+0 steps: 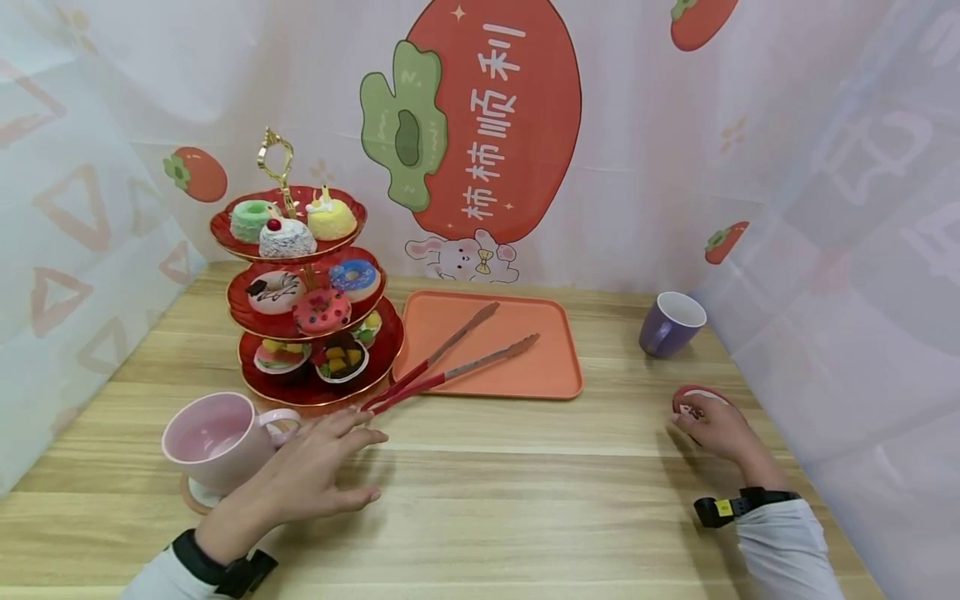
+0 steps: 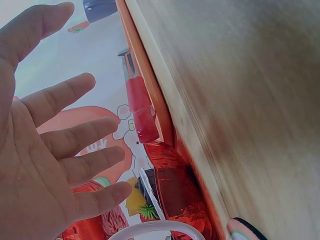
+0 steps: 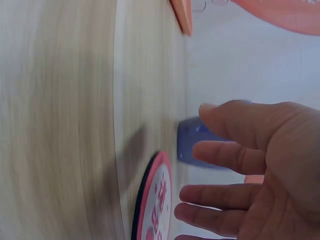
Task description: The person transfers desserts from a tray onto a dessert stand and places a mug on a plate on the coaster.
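Reaching stage only: left hand (image 1: 307, 475) spread flat beside pink cup (image 1: 213, 437), near red tongs (image 1: 442, 367) untouched across orange tray (image 1: 555, 375); right hand (image 1: 716, 429) loosely open over coaster (image 1: 693, 396) on tabletop (image 1: 510, 492).

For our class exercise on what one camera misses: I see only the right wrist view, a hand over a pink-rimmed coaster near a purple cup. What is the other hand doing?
Observer: The left hand is spread open, low over the table beside a pink cup.
Operator: Does it hold anything?
Observer: No. Red-handled tongs lie just past its fingertips, their far ends on an orange tray.
Operator: What else is near?
Observer: A three-tier red stand of cakes, left of the tray.
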Action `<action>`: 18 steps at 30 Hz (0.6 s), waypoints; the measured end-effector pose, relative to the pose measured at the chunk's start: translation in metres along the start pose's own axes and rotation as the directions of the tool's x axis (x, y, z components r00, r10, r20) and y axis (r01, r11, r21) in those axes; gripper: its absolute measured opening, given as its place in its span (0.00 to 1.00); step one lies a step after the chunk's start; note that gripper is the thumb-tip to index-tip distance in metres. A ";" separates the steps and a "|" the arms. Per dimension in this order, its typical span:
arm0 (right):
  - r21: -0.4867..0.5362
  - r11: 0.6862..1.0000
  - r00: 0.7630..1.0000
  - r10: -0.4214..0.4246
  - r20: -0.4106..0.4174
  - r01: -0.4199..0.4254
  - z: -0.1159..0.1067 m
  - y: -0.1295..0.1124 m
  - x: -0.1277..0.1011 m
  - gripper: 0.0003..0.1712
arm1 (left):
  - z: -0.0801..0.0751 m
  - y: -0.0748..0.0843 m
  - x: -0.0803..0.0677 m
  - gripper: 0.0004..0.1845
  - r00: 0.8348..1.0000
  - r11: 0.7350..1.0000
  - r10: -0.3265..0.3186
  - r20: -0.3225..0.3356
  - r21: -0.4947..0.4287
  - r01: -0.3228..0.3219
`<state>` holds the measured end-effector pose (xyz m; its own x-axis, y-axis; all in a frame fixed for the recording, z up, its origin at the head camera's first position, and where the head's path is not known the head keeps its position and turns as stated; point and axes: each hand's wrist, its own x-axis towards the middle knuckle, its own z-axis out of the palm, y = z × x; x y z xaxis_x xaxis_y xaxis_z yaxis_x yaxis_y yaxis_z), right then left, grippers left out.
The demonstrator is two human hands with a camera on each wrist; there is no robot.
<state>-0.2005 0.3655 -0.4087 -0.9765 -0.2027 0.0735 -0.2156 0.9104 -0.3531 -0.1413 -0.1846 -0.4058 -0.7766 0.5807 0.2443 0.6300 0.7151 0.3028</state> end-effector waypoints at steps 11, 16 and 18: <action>-0.042 0.982 0.977 0.187 0.103 -0.183 -0.014 0.029 -0.002 0.28 | -0.001 0.001 -0.002 0.29 1.000 1.000 -0.008 0.006 -0.009 0.008; -0.061 0.958 0.944 0.287 0.163 -0.280 -0.019 0.040 -0.002 0.35 | -0.001 0.001 -0.003 0.29 1.000 1.000 0.001 -0.009 -0.002 -0.001; -0.057 0.955 0.939 0.298 0.171 -0.292 -0.020 0.044 -0.002 0.36 | -0.001 0.001 -0.004 0.29 1.000 1.000 -0.004 -0.005 -0.005 0.004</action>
<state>-0.2079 0.4132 -0.4053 -0.9805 0.0190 -0.1957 0.0792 0.9490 -0.3050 -0.1376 -0.1863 -0.4050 -0.7790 0.5760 0.2477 0.6270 0.7153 0.3085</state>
